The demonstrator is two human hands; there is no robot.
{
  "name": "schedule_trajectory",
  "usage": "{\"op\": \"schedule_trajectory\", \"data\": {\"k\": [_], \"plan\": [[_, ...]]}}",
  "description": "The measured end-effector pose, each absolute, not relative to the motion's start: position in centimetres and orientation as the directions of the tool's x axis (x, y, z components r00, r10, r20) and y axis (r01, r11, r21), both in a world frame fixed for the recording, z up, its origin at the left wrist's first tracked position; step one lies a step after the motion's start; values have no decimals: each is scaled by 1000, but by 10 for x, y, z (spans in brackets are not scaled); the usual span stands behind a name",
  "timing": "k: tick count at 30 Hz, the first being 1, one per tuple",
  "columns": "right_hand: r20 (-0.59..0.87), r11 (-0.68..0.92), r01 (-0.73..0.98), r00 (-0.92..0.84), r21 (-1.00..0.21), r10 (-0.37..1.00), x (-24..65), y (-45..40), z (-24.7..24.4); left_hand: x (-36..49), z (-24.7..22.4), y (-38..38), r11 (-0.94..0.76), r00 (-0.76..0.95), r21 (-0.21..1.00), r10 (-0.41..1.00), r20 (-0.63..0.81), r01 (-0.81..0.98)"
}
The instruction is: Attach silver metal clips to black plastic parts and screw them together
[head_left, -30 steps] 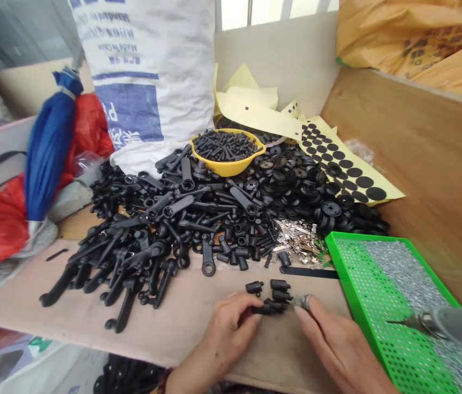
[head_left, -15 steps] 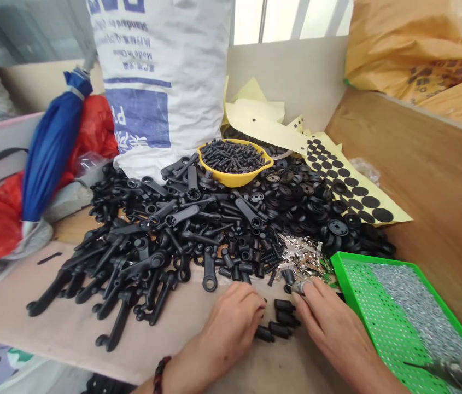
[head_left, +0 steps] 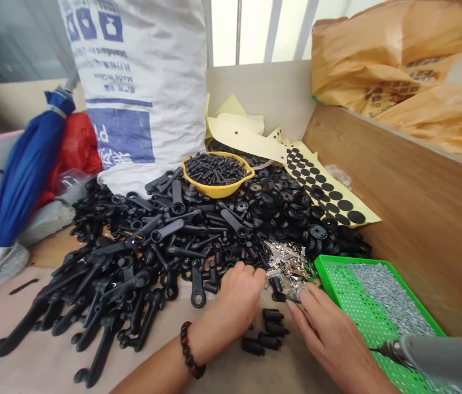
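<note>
Pale table: black tubes lie between your left hand, curled, and right hand, fingers narrow; can't tell what either holds. Likely light, stiff, slick plastic; pinch mid-barrel.

Lots of black from where I stood: lever arms, discs, little cylinders. The bowl was yellow, the perforated tray loud green, its metal bits silvery. Umbrella was blue, sack white with blue print, bead bracelet reddish-brown, sticker sheet pale yellow with black dots.
</note>
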State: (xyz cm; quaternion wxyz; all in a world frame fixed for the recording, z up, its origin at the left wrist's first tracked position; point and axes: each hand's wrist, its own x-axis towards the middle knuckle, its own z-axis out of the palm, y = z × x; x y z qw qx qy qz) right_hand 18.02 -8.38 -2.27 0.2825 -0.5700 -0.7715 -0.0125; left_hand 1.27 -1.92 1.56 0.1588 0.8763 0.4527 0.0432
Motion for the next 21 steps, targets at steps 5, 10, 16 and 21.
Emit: {"op": "schedule_trajectory", "data": {"k": [5, 10, 16, 21], "plan": [[456, 371, 837, -168, -403, 874, 173, -85, -17, 2, 22, -20, -50, 473, 921, 868, -152, 387], [434, 376, 764, -140, -524, 890, 173, -88, -6, 11, 18, -29, 272, 556, 959, 787, -267, 76], [414, 395, 705, -157, -589, 897, 180, -93, -5, 16, 16, -32, 56, 593, 975, 785, -177, 216], [352, 349, 699, -148, -624, 924, 188, -97, -11, 20, 14, -28, -117, 624, 955, 777, -82, 271]]}}
